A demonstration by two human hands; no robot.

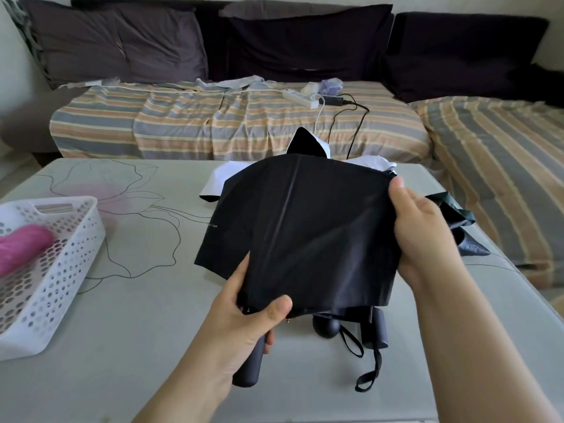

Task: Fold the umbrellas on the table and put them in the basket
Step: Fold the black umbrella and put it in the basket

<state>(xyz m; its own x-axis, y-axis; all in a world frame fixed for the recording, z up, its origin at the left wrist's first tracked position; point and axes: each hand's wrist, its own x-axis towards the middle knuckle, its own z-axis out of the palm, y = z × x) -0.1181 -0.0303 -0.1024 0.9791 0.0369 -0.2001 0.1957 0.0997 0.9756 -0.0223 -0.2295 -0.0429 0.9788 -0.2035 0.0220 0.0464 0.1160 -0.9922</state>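
At centre frame the left hand [244, 319] wraps its grip round the black umbrella [305, 233] where handle meets canopy, thumb over the cloth, likely to steady it. The right hand [418, 227] pinches the canopy's right edge, probably to gather the loose panels for folding. More umbrellas [457, 236] lie behind on the tabletop [137, 346]. The white basket [61, 270], lower left, already holds a pink item [21, 251].

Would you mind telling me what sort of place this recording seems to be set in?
Probably a home living room: a sofa with dark cushions and a striped cover, a power strip with chargers on it, and a low table in front.
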